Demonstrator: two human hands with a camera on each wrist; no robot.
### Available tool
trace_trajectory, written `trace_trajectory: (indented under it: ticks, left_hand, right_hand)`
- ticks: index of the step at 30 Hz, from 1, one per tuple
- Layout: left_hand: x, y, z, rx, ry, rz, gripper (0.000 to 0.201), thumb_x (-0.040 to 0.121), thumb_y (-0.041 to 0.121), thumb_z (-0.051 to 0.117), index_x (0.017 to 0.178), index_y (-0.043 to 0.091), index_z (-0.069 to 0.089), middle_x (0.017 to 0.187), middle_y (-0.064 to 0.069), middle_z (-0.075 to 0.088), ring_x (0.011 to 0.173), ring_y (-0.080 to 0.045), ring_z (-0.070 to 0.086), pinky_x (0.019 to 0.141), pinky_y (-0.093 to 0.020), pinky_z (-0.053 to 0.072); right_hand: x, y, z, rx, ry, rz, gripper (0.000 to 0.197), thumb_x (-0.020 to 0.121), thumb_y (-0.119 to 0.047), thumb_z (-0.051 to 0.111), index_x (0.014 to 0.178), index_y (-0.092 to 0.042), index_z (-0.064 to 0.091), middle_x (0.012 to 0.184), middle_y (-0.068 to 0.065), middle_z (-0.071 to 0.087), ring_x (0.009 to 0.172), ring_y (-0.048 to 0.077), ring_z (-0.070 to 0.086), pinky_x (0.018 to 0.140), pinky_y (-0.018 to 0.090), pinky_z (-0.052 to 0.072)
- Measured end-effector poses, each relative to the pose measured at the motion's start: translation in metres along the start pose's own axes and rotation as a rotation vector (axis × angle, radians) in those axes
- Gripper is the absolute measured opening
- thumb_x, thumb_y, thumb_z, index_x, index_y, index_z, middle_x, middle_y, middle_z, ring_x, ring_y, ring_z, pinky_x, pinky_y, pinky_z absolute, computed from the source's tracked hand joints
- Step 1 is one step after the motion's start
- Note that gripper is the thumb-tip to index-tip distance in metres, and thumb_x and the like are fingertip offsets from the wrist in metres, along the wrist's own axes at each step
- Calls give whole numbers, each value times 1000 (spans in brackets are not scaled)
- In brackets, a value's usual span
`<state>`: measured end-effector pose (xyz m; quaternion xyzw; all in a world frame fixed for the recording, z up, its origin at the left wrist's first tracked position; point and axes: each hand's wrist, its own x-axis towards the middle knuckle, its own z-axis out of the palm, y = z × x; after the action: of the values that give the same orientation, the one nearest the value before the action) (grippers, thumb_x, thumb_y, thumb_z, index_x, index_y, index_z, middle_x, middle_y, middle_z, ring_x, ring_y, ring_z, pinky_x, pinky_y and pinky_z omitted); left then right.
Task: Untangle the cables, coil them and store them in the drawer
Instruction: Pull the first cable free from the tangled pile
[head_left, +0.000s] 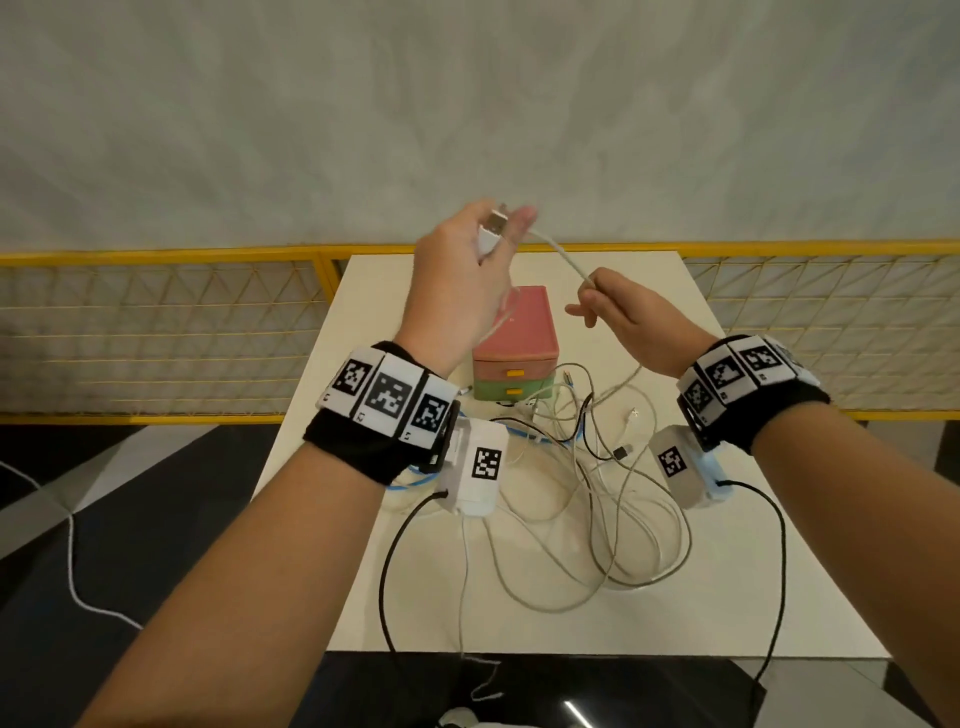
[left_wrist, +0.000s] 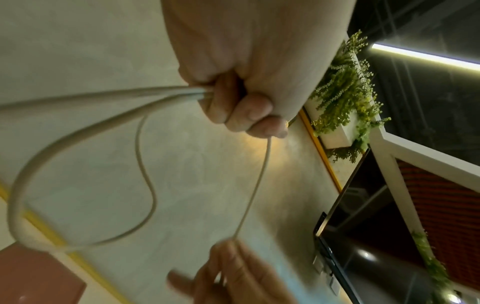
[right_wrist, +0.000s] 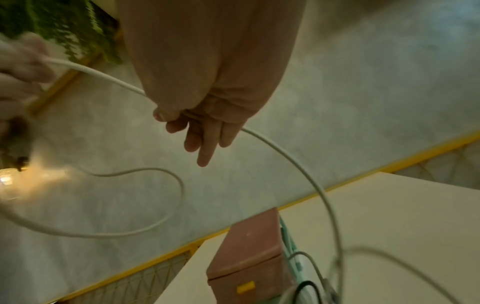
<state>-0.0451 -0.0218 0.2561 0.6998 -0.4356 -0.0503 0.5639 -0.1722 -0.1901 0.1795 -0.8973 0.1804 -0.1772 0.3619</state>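
My left hand (head_left: 470, 260) is raised above the table and grips the USB plug end (head_left: 492, 234) of a white cable (head_left: 563, 257); its curled fingers (left_wrist: 246, 111) hold a loop of that cable (left_wrist: 78, 135). My right hand (head_left: 618, 312) pinches the same cable (right_wrist: 298, 162) a short way along, between thumb and forefinger, its other fingers (right_wrist: 205, 144) straight. A tangle of white and black cables (head_left: 587, 499) lies on the white table (head_left: 779, 571). Behind it stands a small drawer unit (head_left: 514, 348), pink on top, green below, both drawers closed.
A yellow mesh railing (head_left: 156, 332) runs behind the table, with a grey wall beyond. Black wires (head_left: 395, 561) from the wrist cameras hang over the near table edge. A loose white cord (head_left: 67, 551) lies on the dark floor at left.
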Motion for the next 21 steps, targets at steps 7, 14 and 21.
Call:
trace_trajectory:
  ticks: [7, 14, 21]
  left_hand:
    - [7, -8, -20, -25, 140, 17, 26, 99, 40, 53, 79, 23, 50, 38, 9, 44, 29, -7, 41, 39, -19, 32]
    - [0, -10, -26, -102, 286, 39, 30, 101, 35, 50, 73, 24, 47, 50, 2, 46, 31, -7, 39, 40, -19, 33]
    - [3, -7, -37, -118, 304, -1, 32, 101, 37, 48, 73, 21, 47, 40, 8, 43, 29, -8, 37, 37, -18, 31]
  right_hand:
    - [2, 24, -7, -111, 4, 80, 25, 102, -23, 33, 83, -17, 48, 90, 7, 63, 104, 27, 62, 87, 41, 46]
    - [6, 27, -18, -128, 91, 38, 19, 99, -12, 39, 95, -16, 57, 91, 2, 64, 89, 16, 62, 77, 17, 42]
    - [3, 46, -5, -48, -76, 375, 28, 102, -21, 34, 93, -8, 58, 85, 6, 57, 91, 34, 65, 91, 45, 52]
